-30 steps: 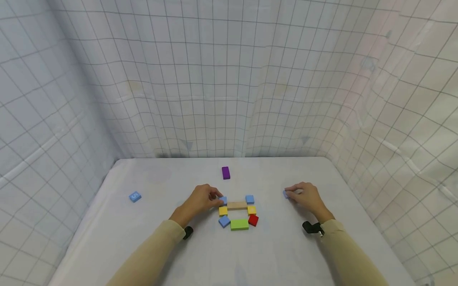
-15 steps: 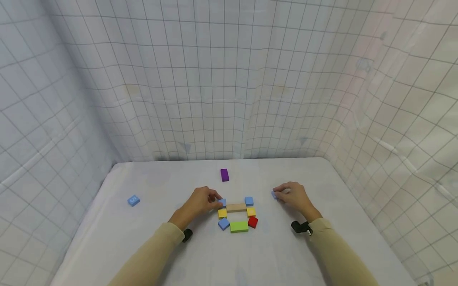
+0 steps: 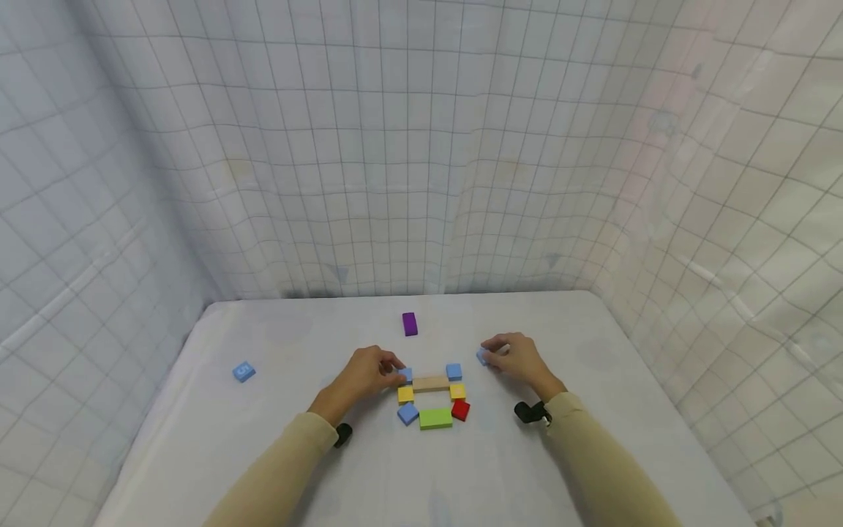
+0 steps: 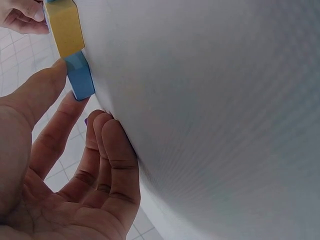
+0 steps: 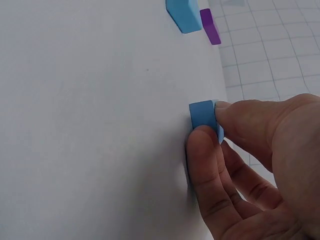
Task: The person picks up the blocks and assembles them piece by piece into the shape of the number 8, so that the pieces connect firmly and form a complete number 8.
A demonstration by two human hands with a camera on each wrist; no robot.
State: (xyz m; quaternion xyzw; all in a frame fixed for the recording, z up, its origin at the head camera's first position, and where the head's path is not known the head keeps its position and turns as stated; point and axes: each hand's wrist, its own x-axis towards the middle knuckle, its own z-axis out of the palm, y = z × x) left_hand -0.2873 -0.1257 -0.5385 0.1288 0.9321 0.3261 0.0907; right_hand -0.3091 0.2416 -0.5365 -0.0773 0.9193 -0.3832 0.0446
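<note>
My left hand (image 3: 365,377) pinches a blue block (image 4: 81,80) between thumb and index finger, at the far left corner of a ring of blocks. That block touches a yellow block (image 4: 66,30) in the left wrist view. Between thumb and fingers, my right hand (image 3: 523,362) holds another blue block (image 5: 202,114), just right of the ring. A bare wooden plank (image 3: 431,384) lies between the left hand's block and a third blue block (image 3: 454,372). The ring's near part has a tilted blue block (image 3: 408,413), a green block (image 3: 435,419) and a tilted red block (image 3: 460,410).
A purple block (image 3: 410,324) lies behind the ring. Far to the left sits a blue block marked 5 (image 3: 244,372). A white cloth covers the table (image 3: 316,322), and grid-patterned curtains (image 3: 395,183) enclose its back and sides.
My right hand has moved left with its blue block, closer to the ring. The left hand keeps its hold on the corner block. The head view has shifted slightly.
</note>
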